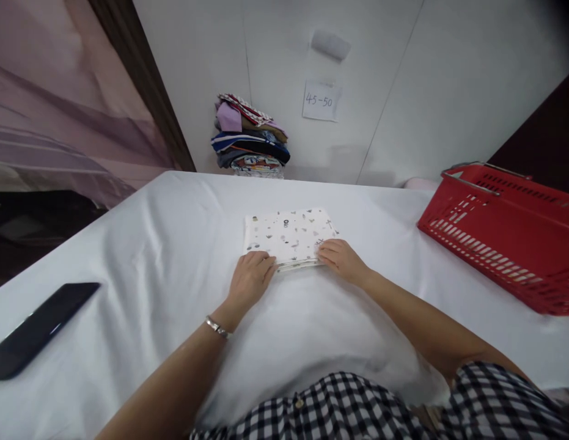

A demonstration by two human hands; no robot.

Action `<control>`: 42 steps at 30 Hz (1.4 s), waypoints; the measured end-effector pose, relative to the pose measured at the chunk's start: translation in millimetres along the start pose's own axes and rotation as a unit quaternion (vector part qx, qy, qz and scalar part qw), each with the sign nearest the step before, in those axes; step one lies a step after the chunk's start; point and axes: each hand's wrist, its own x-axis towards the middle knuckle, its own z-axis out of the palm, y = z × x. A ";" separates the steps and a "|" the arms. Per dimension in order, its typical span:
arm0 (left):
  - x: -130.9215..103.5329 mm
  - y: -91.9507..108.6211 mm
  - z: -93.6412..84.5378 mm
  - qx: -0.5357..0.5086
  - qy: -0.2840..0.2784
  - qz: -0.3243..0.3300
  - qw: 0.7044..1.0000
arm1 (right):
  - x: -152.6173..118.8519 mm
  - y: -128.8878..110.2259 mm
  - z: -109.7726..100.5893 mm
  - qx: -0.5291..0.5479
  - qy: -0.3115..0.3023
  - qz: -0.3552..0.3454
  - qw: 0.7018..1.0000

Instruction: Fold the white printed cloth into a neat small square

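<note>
A folded white cloth point(296, 235) with small scattered prints lies flat on the white-covered table, its folded layers showing along the near edge. My left hand point(253, 275) holds its near left corner, fingers curled over the top and thumb at the edge. At the near right corner, my right hand point(341, 258) grips the cloth the same way. Its underside and parts of my fingertips are hidden. A silver bracelet point(217, 327) sits on my left wrist.
The white sheet point(146, 263) on the table is wrinkled at left, where a dark phone or tablet point(41, 327) lies. A red plastic basket point(508, 238) stands at right. Behind the table's far edge rises a stack of folded clothes point(251, 135) against the wall, beside a "45-50" paper point(321, 101).
</note>
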 end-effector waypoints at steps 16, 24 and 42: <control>-2.8 3.7 9.5 -0.008 0.008 0.038 0.999 | -9.2 -9.0 15.6 0.026 0.024 -0.001 0.999; -8.6 -2.0 8.6 -0.007 -0.009 0.025 1.000 | -14.2 -4.9 22.0 0.027 0.037 -0.001 0.999; -24.3 -13.4 0.2 -0.006 -0.049 -0.060 0.997 | -36.2 23.7 40.9 -0.054 0.040 -0.068 0.995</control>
